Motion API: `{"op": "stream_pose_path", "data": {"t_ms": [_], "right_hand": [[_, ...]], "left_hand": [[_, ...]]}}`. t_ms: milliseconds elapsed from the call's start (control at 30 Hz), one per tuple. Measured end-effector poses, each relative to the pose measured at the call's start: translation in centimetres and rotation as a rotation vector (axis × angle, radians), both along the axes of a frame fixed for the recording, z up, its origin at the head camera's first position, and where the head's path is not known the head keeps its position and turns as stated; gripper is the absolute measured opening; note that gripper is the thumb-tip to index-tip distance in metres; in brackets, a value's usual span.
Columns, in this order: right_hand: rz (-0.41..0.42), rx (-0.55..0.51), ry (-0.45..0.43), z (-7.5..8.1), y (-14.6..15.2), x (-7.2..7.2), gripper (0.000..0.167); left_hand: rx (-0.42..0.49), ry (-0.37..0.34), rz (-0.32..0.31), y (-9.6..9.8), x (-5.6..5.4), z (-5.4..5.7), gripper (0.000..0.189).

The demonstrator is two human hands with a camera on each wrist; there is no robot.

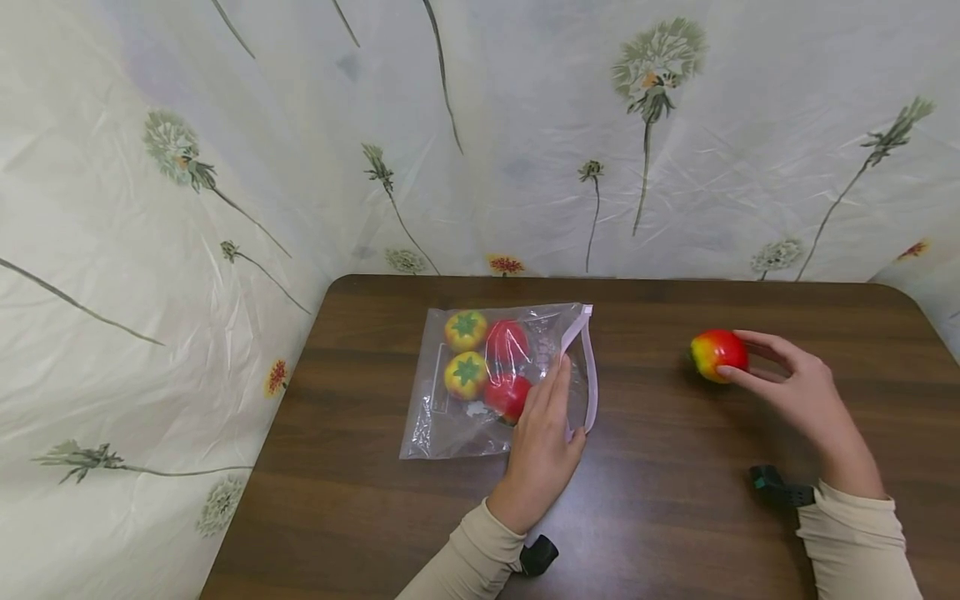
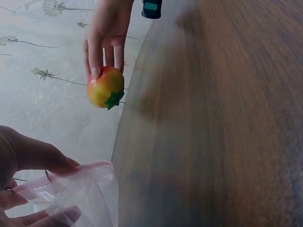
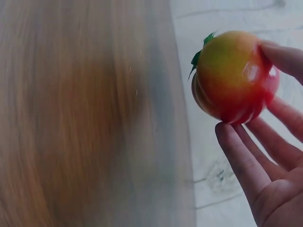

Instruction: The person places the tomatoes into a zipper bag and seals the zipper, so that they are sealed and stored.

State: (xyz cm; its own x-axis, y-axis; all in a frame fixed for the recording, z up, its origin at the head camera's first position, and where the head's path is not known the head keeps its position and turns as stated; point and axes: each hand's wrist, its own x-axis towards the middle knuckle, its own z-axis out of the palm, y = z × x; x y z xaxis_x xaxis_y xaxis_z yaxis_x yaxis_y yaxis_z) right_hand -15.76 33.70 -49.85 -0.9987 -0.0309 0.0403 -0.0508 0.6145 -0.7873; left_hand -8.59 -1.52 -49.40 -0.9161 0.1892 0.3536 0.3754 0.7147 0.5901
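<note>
A clear zip bag (image 1: 457, 433) with a pale pink closure lies on the table, its mouth toward the right. Inside are two yellow tomatoes with green star-shaped tops and two red round fruits. My left hand (image 1: 543, 450) holds the bag at its mouth, which gapes; the left wrist view shows the thumb at the pink strip (image 2: 97, 165) and fingertips behind the see-through plastic. My right hand (image 1: 806, 387) pinches a red-and-yellow tomato (image 1: 718, 356) between thumb and fingers, to the right of the bag. In the right wrist view the tomato (image 3: 236, 78) appears raised off the table, green leaves pointing away from the palm.
The brown wooden table (image 1: 337, 517) has rounded far corners. Behind it and on the left hangs a pale sheet (image 1: 517, 125) printed with dandelions. Each wrist carries a black camera mount, such as the one by the right sleeve (image 1: 855, 533).
</note>
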Motion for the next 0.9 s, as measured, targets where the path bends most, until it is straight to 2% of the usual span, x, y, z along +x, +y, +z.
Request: {"op": "stream_pose_path", "data": {"t_ms": [333, 667, 900], "right_hand": [[0.063, -0.026, 0.029, 0.8, -2.7, -0.1, 0.061], [0.103, -0.044, 0.017, 1.2, -4.3, -0.2, 0.061], [0.159, -0.077, 0.079, 0.9, -5.5, -0.6, 0.061]], "left_hand": [[0.008, -0.012, 0.001, 0.0, 0.0, 0.0, 0.105], [0.016, -0.063, -0.007, 0.0, 0.0, 0.1, 0.105], [0.015, -0.074, -0.009, 0.0, 0.0, 0.2, 0.105]]}}
